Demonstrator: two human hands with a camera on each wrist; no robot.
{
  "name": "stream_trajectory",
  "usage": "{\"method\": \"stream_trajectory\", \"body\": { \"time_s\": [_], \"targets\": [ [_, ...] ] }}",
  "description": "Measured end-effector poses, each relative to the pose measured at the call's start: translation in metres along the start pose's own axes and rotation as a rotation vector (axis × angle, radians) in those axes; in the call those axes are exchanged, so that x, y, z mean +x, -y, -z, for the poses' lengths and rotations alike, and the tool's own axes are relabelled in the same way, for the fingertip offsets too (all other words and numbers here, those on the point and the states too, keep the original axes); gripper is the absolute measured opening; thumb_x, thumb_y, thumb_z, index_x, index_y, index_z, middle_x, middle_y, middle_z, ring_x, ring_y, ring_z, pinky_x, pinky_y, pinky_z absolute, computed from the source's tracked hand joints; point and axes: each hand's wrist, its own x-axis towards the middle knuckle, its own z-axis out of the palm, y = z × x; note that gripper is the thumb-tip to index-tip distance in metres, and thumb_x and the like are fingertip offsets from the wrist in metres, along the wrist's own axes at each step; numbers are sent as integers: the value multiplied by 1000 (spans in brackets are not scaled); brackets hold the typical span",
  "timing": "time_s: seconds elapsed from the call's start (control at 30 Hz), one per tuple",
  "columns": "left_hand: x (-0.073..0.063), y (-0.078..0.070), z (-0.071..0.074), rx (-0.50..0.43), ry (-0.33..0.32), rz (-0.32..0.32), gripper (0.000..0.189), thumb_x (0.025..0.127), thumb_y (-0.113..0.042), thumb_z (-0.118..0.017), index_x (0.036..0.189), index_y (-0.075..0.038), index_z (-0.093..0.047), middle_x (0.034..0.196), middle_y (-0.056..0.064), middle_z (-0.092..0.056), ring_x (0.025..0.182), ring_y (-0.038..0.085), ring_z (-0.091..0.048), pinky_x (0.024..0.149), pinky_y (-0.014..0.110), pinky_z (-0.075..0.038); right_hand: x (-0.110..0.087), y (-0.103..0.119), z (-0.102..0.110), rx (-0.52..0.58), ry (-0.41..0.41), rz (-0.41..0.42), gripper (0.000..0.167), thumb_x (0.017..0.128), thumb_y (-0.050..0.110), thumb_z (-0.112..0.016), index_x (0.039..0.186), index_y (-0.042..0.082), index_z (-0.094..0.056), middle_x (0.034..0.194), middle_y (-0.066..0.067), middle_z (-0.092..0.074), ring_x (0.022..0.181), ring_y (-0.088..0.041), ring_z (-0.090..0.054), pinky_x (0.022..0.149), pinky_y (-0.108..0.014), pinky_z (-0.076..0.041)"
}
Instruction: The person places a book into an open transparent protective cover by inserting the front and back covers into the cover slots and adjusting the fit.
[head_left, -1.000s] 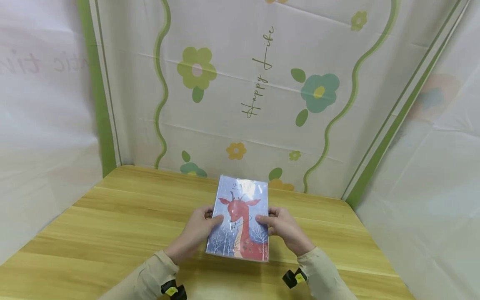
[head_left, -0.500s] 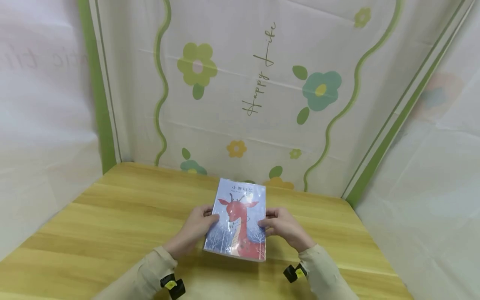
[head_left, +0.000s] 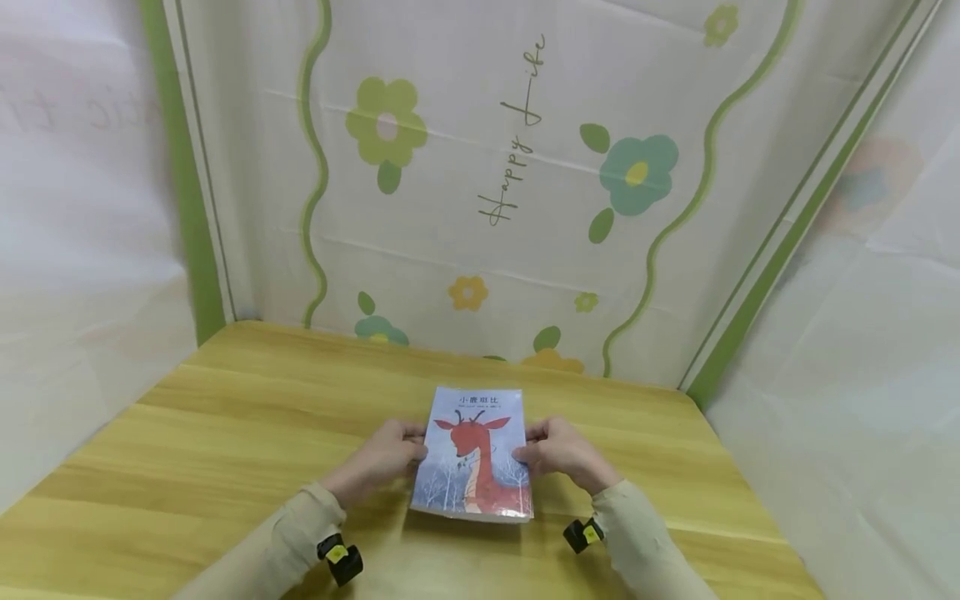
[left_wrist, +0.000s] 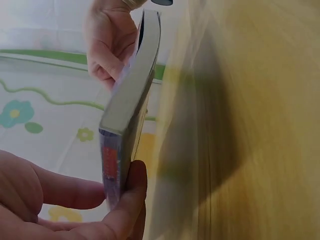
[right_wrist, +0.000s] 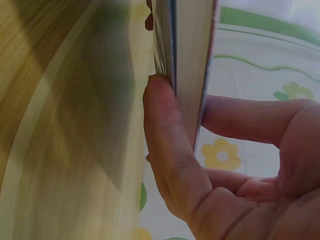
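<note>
A paperback book (head_left: 472, 458) with a red deer on a pale blue cover is held face up over the wooden table, its top edge pointing away. My left hand (head_left: 386, 458) pinches its spine side, thumb on the cover and fingers beneath. On the opposite side my right hand (head_left: 566, 454) grips the page edge the same way. In the left wrist view the book's spine (left_wrist: 111, 160) sits between thumb and fingers, and a gap shows between book and tabletop. Page edges of the book (right_wrist: 192, 60) run between the right thumb and fingers in the right wrist view.
The wooden table (head_left: 225, 467) spreads out around both arms. Behind it hangs a white curtain (head_left: 450, 217) printed with flowers and lettering, and similar white sheets (head_left: 847, 400) flank the sides. Black wrist cameras (head_left: 341, 560) are strapped over the beige sleeves.
The book has come down towards the table and tilted flatter, its far edge dropping in view. Both hands have kept hold of its sides. Glare on the cover has faded.
</note>
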Motion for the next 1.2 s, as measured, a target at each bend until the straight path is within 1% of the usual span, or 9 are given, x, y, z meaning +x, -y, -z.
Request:
{"method": "stream_trajectory", "body": {
  "time_s": [0.1,0.23,0.37,0.5,0.7,0.83,0.97,1.03,1.2],
  "targets": [
    [-1,-1,1,11,-1,8,35,94,8,-46,127,21,-49,107,21,-64,92,29,-66,80,40,-58,0,2,0,-10,0,-5,26,80,-1,-72,105,-10,-69,86,-14,-67,73,-23,-66,67,-39,-59],
    [-2,-1,2,23,2,16,37,92,9,-49,127,21,-49,106,20,-64,92,28,-65,80,39,-58,0,2,-2,-10,26,-10,33,77,-3,-75,107,-11,-67,86,-14,-66,76,-23,-65,71,-41,-59],
    [-2,0,3,29,23,14,42,90,11,-51,129,22,-45,105,20,-63,91,28,-65,81,38,-58,0,1,-5,-9,37,-7,33,77,-5,-75,109,-12,-66,86,-15,-65,76,-23,-65,71,-40,-59],
    [-2,0,3,39,28,11,45,89,10,-55,131,21,-44,106,20,-63,91,27,-65,81,37,-58,1,0,-5,-2,37,12,32,79,-5,-74,108,-12,-66,85,-15,-66,75,-23,-66,69,-38,-59],
    [-1,-1,2,75,24,11,44,87,10,-59,129,19,-48,105,19,-64,91,27,-65,81,38,-57,2,-1,-5,-19,41,29,34,77,-3,-77,109,-11,-66,84,-14,-66,76,-21,-65,71,-38,-58],
    [0,0,2,100,19,7,45,85,11,-61,128,18,-50,104,18,-64,91,26,-65,81,37,-57,3,-3,-6,-19,56,45,40,76,-4,-77,112,-13,-64,86,-16,-66,78,-22,-65,71,-36,-58],
    [0,0,3,115,26,-9,42,84,12,-61,125,18,-52,102,19,-64,89,27,-65,80,37,-57,4,-3,-7,-8,62,55,45,75,-5,-77,116,-14,-61,89,-17,-67,81,-23,-66,71,-34,-59],
    [-1,-1,4,133,33,-16,41,84,12,-62,123,19,-53,102,19,-64,88,26,-65,79,37,-58,4,-2,-7,-5,63,54,49,74,-6,-76,119,-15,-60,91,-17,-67,82,-24,-66,72,-35,-59],
    [0,-2,2,173,56,-38,41,82,11,-62,122,18,-54,102,19,-65,87,25,-65,79,38,-57,3,-1,-8,13,67,39,64,68,-12,-76,128,-15,-53,95,-19,-68,84,-27,-67,76,-39,-59]
  ]
}}
